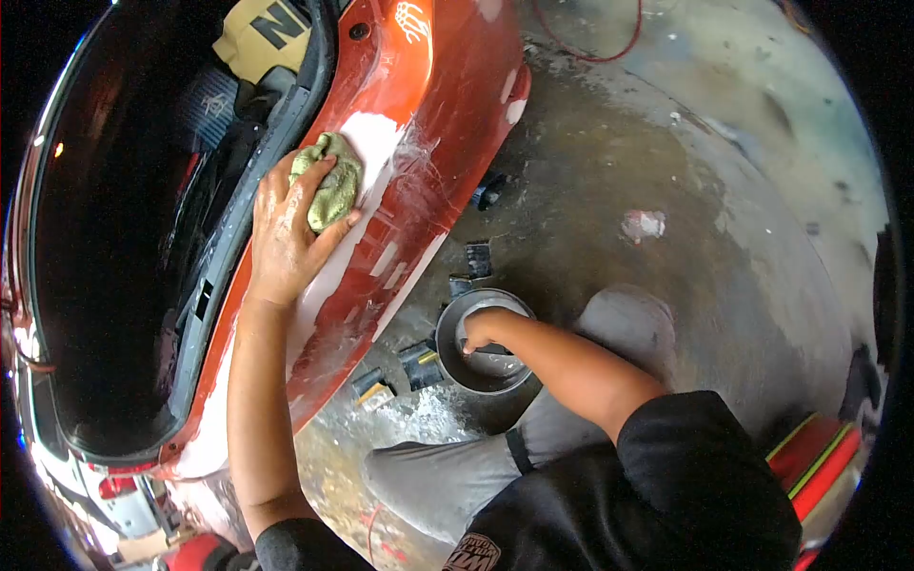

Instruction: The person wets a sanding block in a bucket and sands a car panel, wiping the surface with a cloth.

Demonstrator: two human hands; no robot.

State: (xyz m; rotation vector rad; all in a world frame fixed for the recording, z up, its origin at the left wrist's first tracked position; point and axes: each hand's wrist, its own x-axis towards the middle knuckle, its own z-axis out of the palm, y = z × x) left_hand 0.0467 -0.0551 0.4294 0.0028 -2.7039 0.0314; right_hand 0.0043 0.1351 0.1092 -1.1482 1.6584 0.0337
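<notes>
Against the red car bumper (433,157), with its whitish patches, my left hand (286,228) presses a crumpled green cloth (335,195), thumb and fingers around it. The hand looks wet. My right hand (484,328) reaches down into a round grey bucket (447,366) on the floor. Its fingers are bent near a dark object (493,349) in the bucket; whether they grip it is hard to make out.
Dark blocks (419,364) lie on the wet floor (571,190) between bumper and bucket. The open trunk (114,238) is at left. A red hose (609,57) curves at the top. Something red and black (824,466) stands at lower right.
</notes>
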